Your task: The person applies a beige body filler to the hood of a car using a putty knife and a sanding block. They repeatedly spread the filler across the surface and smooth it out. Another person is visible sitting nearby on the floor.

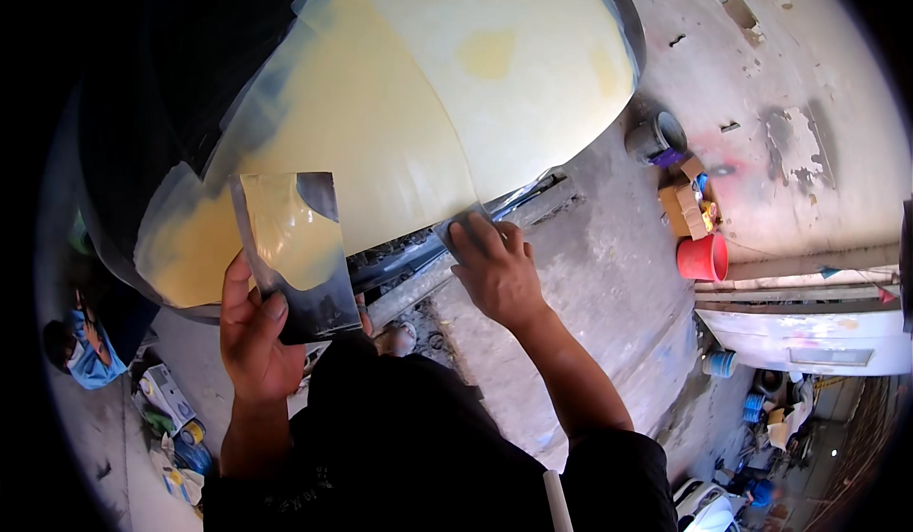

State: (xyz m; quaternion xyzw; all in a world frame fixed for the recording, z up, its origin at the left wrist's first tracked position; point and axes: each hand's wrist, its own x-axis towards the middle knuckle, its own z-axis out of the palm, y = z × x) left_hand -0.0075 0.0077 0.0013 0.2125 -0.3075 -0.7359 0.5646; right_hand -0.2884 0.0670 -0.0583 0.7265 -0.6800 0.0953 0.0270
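Left fingers point(236, 285) clasp a dark board point(319, 304) bearing yellow paste point(279, 223). Right fingers point(488, 235) close on a dark spreader point(470, 218) at the yellowish panel point(380, 142).

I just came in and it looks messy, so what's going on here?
A person's left hand is holding up a dark board with shiny yellow paste on it. The right hand grips a small dark scraper at the lower edge of a big curved panel. The panel is mostly pale yellow, with bluish-grey patches near its left side. A red bucket stands off to the right.
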